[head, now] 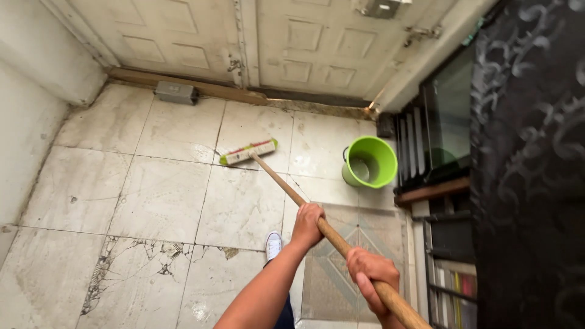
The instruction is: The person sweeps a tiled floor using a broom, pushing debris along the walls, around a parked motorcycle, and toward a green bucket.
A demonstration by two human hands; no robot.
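Two hands grip one broom handle (286, 186): the left hand (308, 224) wraps its fingers around it ahead, the right hand (370, 274) closes lower. Its brush head (248, 152) rests on the tiled floor (158, 195), left of a green bucket (368, 161).

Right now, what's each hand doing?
Left hand: closed around the wooden broom handle, farther down.
Right hand: closed around the same handle, nearer the top.

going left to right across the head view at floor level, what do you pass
White wall → grey box by the door sill → brush head → green bucket → dark shelf unit → black patterned curtain.
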